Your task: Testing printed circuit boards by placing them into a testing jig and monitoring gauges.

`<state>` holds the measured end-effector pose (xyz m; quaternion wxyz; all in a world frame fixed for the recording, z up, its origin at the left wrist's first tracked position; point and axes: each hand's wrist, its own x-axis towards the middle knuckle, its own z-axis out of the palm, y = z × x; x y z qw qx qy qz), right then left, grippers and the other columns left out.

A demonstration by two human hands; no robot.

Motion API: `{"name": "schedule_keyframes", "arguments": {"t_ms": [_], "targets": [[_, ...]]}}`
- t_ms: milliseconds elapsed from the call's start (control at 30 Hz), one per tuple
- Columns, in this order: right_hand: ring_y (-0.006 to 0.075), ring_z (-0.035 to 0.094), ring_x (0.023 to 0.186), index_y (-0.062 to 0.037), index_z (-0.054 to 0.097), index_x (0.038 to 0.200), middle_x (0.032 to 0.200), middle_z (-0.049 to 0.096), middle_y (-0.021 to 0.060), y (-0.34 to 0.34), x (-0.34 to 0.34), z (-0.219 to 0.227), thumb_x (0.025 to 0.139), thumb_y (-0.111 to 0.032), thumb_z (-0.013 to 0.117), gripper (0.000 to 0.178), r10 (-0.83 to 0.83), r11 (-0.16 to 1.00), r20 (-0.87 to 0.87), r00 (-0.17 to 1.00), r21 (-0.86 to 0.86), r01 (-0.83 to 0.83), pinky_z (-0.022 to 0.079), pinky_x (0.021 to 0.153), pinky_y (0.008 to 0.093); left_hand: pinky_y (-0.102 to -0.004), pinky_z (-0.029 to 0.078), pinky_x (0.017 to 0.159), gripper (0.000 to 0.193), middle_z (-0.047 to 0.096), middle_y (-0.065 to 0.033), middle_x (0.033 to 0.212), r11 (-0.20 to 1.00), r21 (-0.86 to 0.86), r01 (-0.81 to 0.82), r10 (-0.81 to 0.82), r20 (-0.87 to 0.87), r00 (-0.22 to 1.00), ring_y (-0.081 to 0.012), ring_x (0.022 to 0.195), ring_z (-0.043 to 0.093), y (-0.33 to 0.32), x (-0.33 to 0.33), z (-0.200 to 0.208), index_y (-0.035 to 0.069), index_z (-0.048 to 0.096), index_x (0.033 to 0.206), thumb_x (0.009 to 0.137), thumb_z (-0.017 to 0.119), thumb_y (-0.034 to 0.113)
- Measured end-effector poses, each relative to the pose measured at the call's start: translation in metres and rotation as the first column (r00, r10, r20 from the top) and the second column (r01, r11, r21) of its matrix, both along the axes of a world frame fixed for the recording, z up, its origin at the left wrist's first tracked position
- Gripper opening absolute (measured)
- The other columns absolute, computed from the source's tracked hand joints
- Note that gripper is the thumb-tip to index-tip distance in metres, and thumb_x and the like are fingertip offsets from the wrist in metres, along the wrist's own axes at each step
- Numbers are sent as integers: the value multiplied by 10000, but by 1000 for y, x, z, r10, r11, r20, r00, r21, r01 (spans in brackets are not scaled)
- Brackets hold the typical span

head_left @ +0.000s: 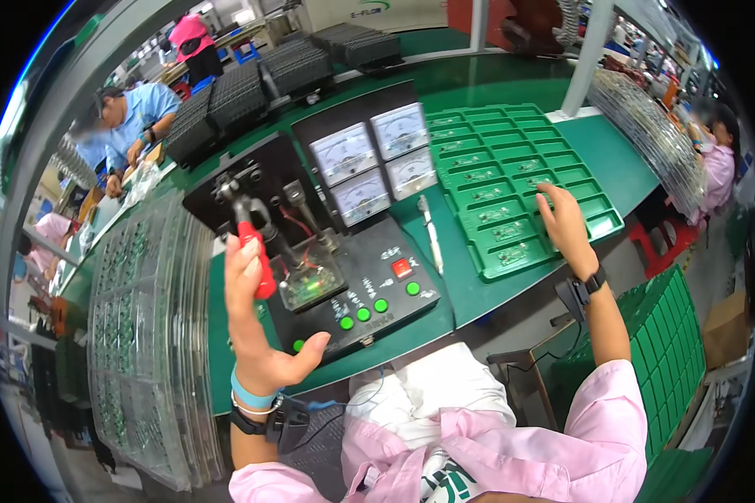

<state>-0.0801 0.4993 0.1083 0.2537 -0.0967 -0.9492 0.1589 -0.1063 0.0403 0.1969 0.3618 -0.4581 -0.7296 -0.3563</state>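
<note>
My left hand [264, 344] is against the red handle [261, 261] of a toggle clamp on a black test fixture [369, 281]. Its fingers lie along the handle's left side, and the thumb sticks out to the right, apart from it. Below the clamp, a small circuit board [313, 285] with a lit green spot sits in the fixture. Over the right part of a green compartment tray [499, 267] reaches my right hand [569, 225], fingers apart. Small circuit boards [505, 230] lie in several pockets, one by its fingertips.
Four analog meters [365, 159] stand behind the fixture's green buttons and red switch. A white pen-like tool [432, 235] lies between fixture and tray. Clear trays of boards [134, 335] are stacked at left, more green trays [658, 360] at lower right. Co-workers sit at both sides.
</note>
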Motion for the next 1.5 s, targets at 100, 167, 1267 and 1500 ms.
{"name": "schedule_keyframes", "arguments": {"t_ms": [100, 167, 1267, 1500], "targets": [[334, 523, 1228, -27, 583, 1204, 1338, 552, 161, -69, 8, 16, 891, -124, 627, 330, 282, 956, 6, 959, -81, -280, 419, 1028, 433, -478, 295, 1116, 973, 372, -279, 1454, 992, -94, -88, 100, 137, 986, -443, 1338, 387, -22, 16, -17, 12, 258, 1490, 712, 801, 228], [337, 478, 1286, -52, 593, 1186, 1387, 514, 133, -126, 20, 18, 834, -120, 672, 368, 537, 842, -103, 837, 7, -539, 391, 1060, 474, -481, 319, 1100, 849, 362, -263, 1473, 982, -149, -114, 138, 163, 977, -445, 1322, 407, -30, 22, -32, 20, 337, 1461, 750, 766, 199], [213, 643, 919, -42, 637, 1134, 1057, 661, 72, -270, -46, 123, 842, -110, 659, 301, 942, 309, -291, 169, 546, -779, 518, 814, 378, -447, 412, 933, 748, 479, -120, 1193, 924, -317, -211, 326, 369, 871, -338, 1061, 478, -47, 13, -64, 92, 523, 1332, 692, 826, 335], [223, 553, 1149, 0, 453, 1359, 1365, 518, 144, -290, -97, 146, 892, -51, 577, 486, 765, 408, -574, 292, 82, -909, 407, 1023, 352, -411, 453, 928, 471, 547, -164, 1220, 857, -284, -430, 515, 443, 734, -345, 1112, 550, -92, 29, -65, 36, 623, 1172, 750, 791, 160]]}}
